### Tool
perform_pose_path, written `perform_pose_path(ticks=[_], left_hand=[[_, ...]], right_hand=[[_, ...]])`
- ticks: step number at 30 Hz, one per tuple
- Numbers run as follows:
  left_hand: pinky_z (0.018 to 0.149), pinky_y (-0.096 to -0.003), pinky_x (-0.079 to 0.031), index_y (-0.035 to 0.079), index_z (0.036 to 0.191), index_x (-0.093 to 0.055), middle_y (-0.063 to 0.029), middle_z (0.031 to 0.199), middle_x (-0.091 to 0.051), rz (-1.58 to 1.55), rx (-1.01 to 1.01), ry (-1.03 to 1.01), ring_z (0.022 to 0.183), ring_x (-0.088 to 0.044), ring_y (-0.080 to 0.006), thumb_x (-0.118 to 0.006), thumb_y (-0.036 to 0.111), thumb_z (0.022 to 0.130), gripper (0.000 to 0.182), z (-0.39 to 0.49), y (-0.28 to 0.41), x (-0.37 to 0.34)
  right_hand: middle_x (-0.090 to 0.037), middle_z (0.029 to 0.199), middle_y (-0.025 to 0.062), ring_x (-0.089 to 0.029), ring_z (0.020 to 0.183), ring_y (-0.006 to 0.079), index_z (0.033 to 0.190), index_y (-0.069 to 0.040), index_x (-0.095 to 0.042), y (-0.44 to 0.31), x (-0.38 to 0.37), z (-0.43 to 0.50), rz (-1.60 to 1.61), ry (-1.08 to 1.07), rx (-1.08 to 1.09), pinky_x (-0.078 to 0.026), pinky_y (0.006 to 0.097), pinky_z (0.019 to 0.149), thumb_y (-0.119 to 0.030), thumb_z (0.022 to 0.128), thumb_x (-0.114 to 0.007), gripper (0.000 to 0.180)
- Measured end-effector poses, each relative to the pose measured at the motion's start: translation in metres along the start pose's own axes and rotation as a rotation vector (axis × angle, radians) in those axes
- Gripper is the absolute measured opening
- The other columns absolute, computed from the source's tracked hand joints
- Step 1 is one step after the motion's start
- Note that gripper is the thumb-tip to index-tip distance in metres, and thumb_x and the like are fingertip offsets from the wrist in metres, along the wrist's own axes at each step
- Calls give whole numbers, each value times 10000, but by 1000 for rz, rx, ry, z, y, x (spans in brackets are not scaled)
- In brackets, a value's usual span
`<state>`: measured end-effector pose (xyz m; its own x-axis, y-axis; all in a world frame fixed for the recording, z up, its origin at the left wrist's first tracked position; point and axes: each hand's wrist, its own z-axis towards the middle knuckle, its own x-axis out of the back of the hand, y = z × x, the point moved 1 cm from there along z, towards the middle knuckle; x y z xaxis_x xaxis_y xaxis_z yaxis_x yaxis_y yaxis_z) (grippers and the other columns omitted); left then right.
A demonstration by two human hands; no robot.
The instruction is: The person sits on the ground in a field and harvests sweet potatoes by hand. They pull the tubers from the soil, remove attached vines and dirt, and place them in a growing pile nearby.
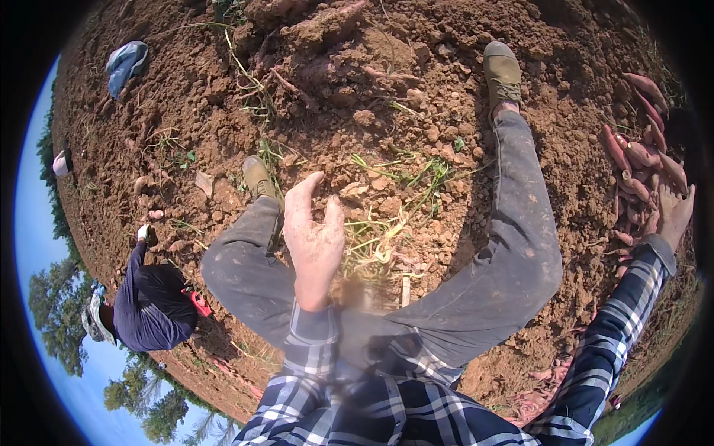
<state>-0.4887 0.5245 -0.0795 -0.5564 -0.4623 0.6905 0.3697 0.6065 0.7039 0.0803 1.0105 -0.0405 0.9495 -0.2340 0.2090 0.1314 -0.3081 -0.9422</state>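
Observation:
My left hand (315, 240) is raised over the ground between my knees, its thumb and fingers apart with nothing between them. Soil dusts its skin. Below it lie cut green and pale vines (379, 245) on loose brown soil. Far to the right, my right hand (673, 214) reaches to a heap of reddish sweet potatoes (641, 156). Its thumb is spread away from the fingers, and the fingertips touch the heap. Ahead of me, soil-covered sweet potato roots (326, 28) stick out of a clod, and a thinner root (287, 81) lies nearby.
My shoes (502, 72) stand on lumpy soil. At left, a co-worker (153, 306) in a hat crouches, a white-gloved hand (143, 231) at the ground. A blue-grey cloth or bag (125, 64) lies upper left. More sweet potatoes (535, 398) lie behind my right arm.

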Motion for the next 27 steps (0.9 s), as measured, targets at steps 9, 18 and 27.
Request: perform_pose_path(ticks=[9,18,27], left_hand=[[1227,-520,-362,56,1497,-561,-192,1555,-508,478,-421,19,1458,-460,-398,-722,99,871,648,166,-37,-75],[1166,-509,-383,-7,1610,-381,-211,1442,-581,846,-421,-473,1336,-587,-377,-719,245,765,944,251,-27,-89],[867,-432,-467,19,1167,-558,-139,1040,-563,925,-819,-143,1017,-584,-316,-650,50,753,425,231,-43,-91]], right_hand=[[-699,1320,114,-645,1226,196,1393,31,-649,217,-115,-192,-656,-432,65,-492,344,1085,-186,1086,-654,376],[-756,1205,137,-701,1120,225,1270,6,-703,178,-106,-256,-778,-517,-29,-535,364,995,-105,1058,-636,248],[-775,1154,206,-745,1038,305,1277,35,-670,156,-119,-297,-675,-631,153,-570,399,935,-110,1008,-663,306]])
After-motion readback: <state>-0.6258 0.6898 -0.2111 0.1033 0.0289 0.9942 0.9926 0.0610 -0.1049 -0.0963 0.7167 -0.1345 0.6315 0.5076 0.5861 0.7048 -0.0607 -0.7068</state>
